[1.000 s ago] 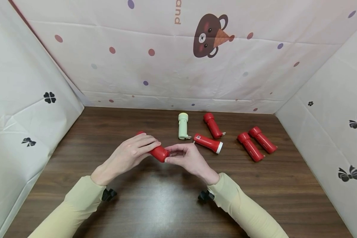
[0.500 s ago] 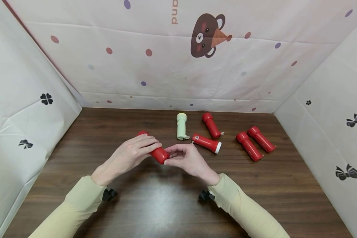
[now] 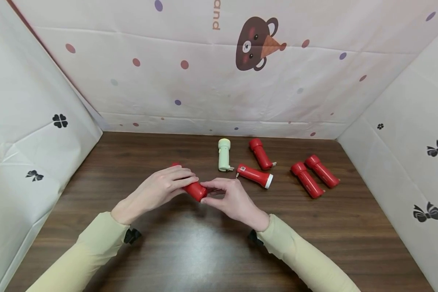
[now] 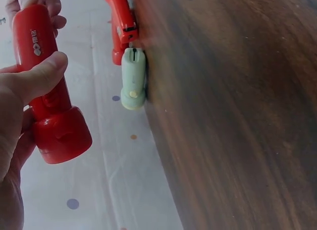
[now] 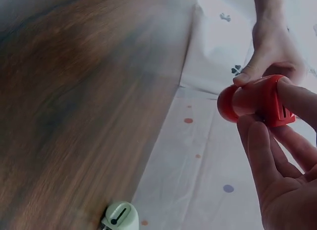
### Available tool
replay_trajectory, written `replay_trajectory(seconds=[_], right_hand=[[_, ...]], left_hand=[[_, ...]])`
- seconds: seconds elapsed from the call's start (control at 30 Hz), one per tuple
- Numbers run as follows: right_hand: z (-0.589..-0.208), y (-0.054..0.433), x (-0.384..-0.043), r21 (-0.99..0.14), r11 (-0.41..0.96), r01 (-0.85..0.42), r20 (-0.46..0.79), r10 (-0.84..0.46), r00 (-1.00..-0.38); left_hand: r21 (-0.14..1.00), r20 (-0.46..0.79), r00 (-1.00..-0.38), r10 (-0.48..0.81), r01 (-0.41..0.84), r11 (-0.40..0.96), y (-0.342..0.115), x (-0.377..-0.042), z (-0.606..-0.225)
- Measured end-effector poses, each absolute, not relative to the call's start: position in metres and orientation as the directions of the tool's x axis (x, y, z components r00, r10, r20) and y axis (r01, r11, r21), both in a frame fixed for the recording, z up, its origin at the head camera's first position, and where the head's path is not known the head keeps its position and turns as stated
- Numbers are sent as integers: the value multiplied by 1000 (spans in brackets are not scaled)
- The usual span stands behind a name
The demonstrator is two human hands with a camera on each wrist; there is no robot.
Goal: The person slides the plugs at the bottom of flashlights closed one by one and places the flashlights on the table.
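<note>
A red flashlight [image 3: 196,191] is held at a slant above the middle of the table. My left hand [image 3: 159,187] wraps its barrel, with the thumb lying across it below a white logo in the left wrist view, where the wide red head [image 4: 62,136] points down. At the tail end, the thumb and fingers of my right hand [image 3: 235,200] pinch the flashlight. A dark slot [image 5: 284,112] shows in that tail in the right wrist view, between the fingers. Part of the barrel is hidden under the left hand.
A pale green flashlight [image 3: 224,156] lies behind the hands. Beside it are a red one [image 3: 261,155] with plug prongs out and a red one with a white head [image 3: 253,174]. Two more red flashlights [image 3: 307,180] lie side by side at right. Patterned sheets [image 3: 160,81] wall the table.
The right hand has turned a little at the wrist, and its fingers have shifted slightly on the tail of the flashlight. The left hand's grip looks the same.
</note>
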State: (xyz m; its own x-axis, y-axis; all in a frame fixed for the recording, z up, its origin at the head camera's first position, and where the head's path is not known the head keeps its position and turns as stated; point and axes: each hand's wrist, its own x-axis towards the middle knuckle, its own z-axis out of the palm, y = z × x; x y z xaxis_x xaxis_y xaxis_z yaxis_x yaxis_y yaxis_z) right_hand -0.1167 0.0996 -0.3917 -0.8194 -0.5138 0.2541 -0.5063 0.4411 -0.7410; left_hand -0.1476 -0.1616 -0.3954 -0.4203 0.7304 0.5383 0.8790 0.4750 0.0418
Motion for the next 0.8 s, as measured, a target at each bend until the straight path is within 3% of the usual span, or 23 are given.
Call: replay_trajectory(seconds=[0.2,0.4,0.8], right_hand=[[-395,98,-116,-618,501,-606,316,-547,-775],[-397,93,-115,-566,534,-628,314,-565,-763],[-404,79,-119,-527,595,-607,180,-620,-764]], left_hand=[[14,516,-412,751,881,474,-163,-150,-398],[-32,493,-390,778,885,464,-164,-153,-399],[-40,344,-397,851,899,436,-169,-161,-414]])
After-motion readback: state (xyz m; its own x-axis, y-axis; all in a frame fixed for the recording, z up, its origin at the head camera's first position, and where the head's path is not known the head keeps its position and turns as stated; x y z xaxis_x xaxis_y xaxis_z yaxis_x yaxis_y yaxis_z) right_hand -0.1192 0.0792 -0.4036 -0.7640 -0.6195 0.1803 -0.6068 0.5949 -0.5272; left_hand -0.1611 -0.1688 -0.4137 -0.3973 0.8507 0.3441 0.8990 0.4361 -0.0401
